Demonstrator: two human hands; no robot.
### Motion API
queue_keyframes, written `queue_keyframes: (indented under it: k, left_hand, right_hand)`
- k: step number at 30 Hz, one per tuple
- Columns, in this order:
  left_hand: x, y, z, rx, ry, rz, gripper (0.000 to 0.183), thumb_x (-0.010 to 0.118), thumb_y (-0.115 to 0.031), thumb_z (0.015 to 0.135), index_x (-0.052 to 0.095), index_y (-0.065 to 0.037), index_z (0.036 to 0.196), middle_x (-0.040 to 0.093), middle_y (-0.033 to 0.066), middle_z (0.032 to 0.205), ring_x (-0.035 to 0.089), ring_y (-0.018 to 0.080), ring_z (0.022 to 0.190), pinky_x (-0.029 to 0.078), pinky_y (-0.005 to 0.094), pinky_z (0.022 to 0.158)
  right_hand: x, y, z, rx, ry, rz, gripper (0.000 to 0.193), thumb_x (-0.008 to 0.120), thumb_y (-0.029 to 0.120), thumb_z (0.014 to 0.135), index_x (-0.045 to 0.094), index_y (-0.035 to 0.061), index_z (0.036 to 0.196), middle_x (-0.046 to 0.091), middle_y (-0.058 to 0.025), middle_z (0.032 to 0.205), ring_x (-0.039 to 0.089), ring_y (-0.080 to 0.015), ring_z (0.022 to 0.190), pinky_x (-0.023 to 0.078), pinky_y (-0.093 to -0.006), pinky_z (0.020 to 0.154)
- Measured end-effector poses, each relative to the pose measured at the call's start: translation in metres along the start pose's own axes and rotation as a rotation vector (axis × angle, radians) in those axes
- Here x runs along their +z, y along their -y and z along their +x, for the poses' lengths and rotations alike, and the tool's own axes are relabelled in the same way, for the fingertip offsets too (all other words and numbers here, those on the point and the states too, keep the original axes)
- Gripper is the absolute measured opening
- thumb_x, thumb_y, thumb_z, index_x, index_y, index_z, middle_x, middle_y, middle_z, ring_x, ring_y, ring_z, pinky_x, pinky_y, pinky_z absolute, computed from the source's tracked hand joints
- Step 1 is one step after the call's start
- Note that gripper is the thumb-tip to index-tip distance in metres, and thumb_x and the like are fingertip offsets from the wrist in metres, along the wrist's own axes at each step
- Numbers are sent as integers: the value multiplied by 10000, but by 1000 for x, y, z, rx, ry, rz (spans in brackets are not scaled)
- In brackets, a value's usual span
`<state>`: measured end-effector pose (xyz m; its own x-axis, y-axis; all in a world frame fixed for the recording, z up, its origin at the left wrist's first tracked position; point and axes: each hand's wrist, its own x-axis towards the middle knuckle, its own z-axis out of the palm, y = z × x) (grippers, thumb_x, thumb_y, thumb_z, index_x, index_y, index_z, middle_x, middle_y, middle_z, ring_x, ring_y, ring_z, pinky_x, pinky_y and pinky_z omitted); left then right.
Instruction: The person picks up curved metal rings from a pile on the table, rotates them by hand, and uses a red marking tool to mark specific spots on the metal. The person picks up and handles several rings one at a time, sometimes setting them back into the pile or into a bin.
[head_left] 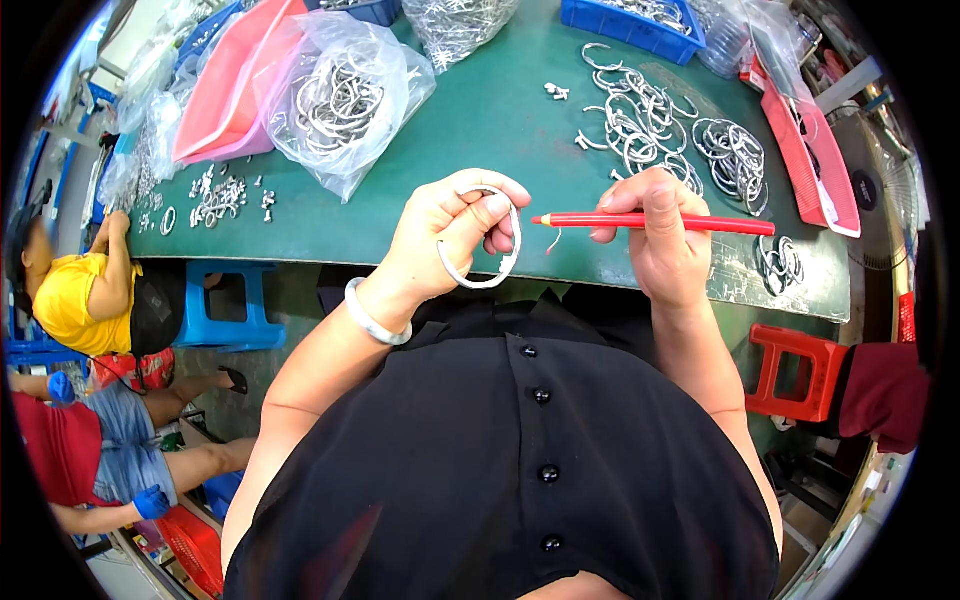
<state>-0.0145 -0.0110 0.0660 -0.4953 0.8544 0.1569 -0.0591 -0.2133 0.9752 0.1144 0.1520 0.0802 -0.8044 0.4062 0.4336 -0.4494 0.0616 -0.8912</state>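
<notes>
Left forearm [322,362]: bare, slanting up and inward from a bent elbow.
Left grip [432,235]: pinched closed, thumb pressing in, fingers curled.
Right forearm [698,352]: bare, steeper as I see it, leaning slightly inward.
Right grip [665,245]: closed, thumb pointing up, fingers bent inward.
Spacing: both grips apart, roughly level.

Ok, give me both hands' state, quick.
Left hand: closed, holding a silvery open ring between thumb and fingers.
Right hand: closed, holding a red pencil, tip toward the ring.
</notes>
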Motion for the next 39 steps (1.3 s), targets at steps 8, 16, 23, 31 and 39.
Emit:
queue_keyframes:
  k: [8,16,23,31,39]
  left_hand:
    - [-1,2,0,-53,9,-34,211,504,-149,874,560,29,974,559,39,697,514,77,611,423,189,575]
    - [0,1,-1,-42,22,-33,218,502,-152,875,558,32,980,563,42,705,518,76,614,428,189,581]
    - [-1,2,2,-38,17,-79,214,503,-145,874,556,34,980,555,41,697,513,80,612,417,185,561]
    - [-2,3,3,-57,21,-183,207,514,-136,866,549,41,966,543,52,679,504,87,601,408,187,550]
    - [1,0,2,-92,-7,-168,219,529,-152,859,548,40,963,548,52,672,507,90,582,426,205,555]
  right_hand:
    - [7,-2,1,19,15,65,376,473,292,895,560,-37,735,570,-102,656,554,-147,584,444,-256,558]
    - [5,-6,0,40,31,39,366,479,285,893,563,-33,734,574,-101,667,556,-146,586,444,-256,557]
    - [1,-3,1,-13,-28,72,377,454,294,903,556,-28,733,564,-103,681,564,-155,582,454,-265,554]
    - [-1,-1,0,-65,-22,66,382,434,294,911,554,-31,750,566,-106,696,563,-154,584,452,-263,556]
    - [6,-5,-1,-59,35,2,331,460,239,902,566,-38,755,569,-96,692,567,-145,600,445,-251,562]
